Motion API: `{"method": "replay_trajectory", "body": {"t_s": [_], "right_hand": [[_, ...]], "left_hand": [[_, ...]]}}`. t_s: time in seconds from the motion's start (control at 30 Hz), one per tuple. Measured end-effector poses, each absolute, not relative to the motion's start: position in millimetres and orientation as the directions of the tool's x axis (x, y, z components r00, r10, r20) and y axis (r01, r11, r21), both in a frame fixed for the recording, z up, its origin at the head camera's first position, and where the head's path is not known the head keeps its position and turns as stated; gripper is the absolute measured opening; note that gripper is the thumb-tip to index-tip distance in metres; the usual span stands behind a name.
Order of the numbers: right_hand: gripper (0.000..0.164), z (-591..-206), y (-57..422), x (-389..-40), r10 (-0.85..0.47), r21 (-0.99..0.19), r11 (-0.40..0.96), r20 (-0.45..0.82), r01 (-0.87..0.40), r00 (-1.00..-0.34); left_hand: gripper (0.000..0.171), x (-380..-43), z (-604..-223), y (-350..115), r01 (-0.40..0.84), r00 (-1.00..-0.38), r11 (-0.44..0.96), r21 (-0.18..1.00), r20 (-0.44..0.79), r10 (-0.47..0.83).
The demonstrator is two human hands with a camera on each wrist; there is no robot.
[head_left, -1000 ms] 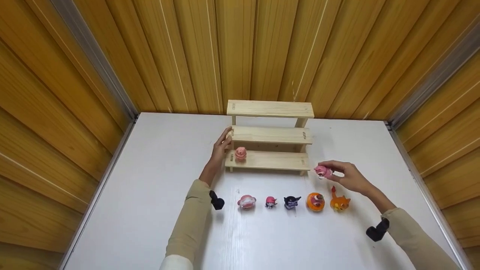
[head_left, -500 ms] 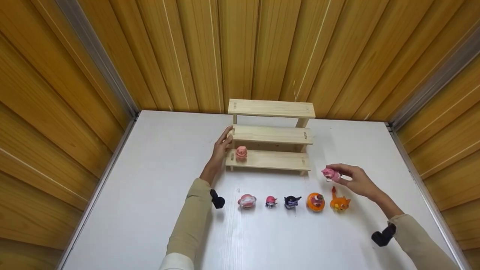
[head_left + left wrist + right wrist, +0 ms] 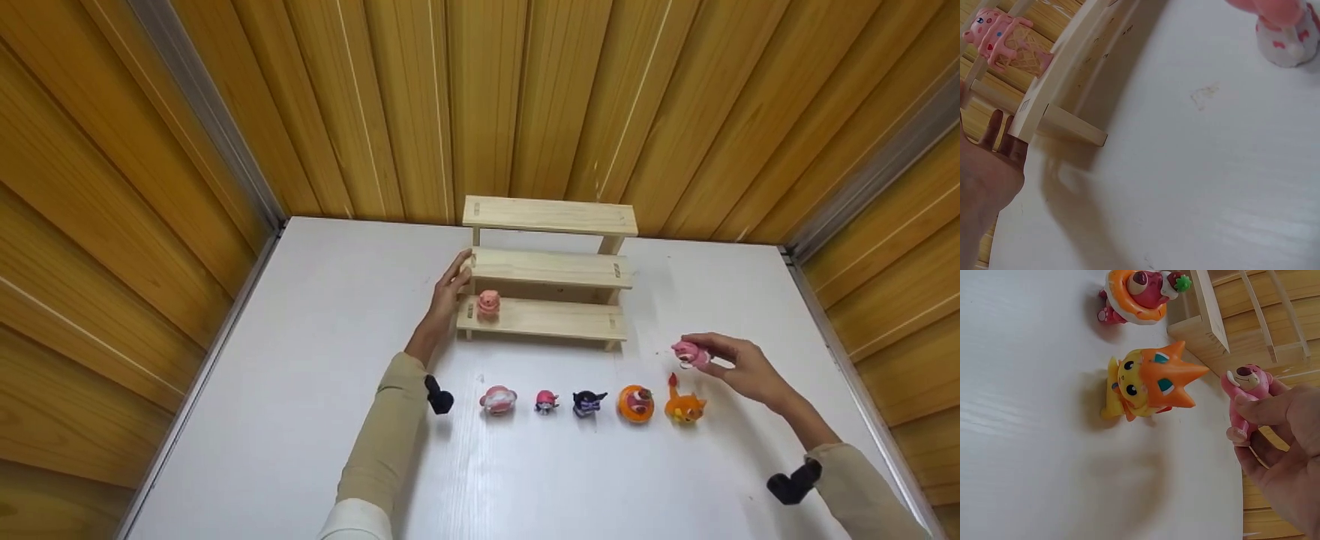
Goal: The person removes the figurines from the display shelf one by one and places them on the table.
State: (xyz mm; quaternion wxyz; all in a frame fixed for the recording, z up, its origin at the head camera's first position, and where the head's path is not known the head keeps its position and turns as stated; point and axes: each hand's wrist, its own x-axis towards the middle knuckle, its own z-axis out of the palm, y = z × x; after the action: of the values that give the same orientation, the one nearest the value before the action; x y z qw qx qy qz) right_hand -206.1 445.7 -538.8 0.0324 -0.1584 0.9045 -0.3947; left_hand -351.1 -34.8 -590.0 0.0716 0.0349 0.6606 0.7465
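My left hand (image 3: 448,291) holds the left end of a three-tier wooden display shelf (image 3: 551,268) at its middle tier; in the left wrist view some fingers (image 3: 995,130) are partly hidden behind the lower plank. A pink figurine in a waffle cone (image 3: 1016,42) stands at the left of the bottom tier. My right hand (image 3: 742,365) pinches a pink bear figurine (image 3: 1247,402) between thumb and fingers, held above the table to the right of the shelf. Just below that hand, an orange cat-like figurine (image 3: 1154,382) with a yellow front stands on the table.
In a row before the shelf stand a pink-and-white figurine (image 3: 498,400), a small pink-headed one (image 3: 546,402), a black one with purple (image 3: 587,403) and a bear in an orange ring (image 3: 636,404). Wood-patterned walls (image 3: 547,97) enclose the white table (image 3: 337,300).
My right hand has moved right and slightly toward me with the pink bear figurine, away from the shelf. My left hand stays at the shelf's left end. The head view has shifted slightly.
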Motion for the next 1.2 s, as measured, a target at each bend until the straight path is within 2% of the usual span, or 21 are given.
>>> {"method": "replay_trajectory", "body": {"t_s": [0.23, 0.43, 1.2], "right_hand": [[0.044, -540.1, 454.2, -199.9, -0.293, -0.735, 0.631, 0.073, -0.25, -0.953], [0.044, -542.6, 462.7, -195.2, -0.287, -0.745, 0.621, 0.072, -0.242, -0.955], [0.045, -553.1, 488.6, -172.2, -0.245, -0.7, 0.681, 0.058, -0.214, -0.968]], "left_hand": [[0.051, -352.6, -587.2, -37.5, -0.055, -0.987, -0.131, 0.99, -0.034, 0.155], [0.052, -353.7, -586.4, -37.0, -0.053, -0.987, -0.087, 0.995, -0.039, 0.158], [0.052, -351.8, -589.2, -33.2, -0.095, -0.986, -0.087, 0.992, -0.081, 0.146]]}}
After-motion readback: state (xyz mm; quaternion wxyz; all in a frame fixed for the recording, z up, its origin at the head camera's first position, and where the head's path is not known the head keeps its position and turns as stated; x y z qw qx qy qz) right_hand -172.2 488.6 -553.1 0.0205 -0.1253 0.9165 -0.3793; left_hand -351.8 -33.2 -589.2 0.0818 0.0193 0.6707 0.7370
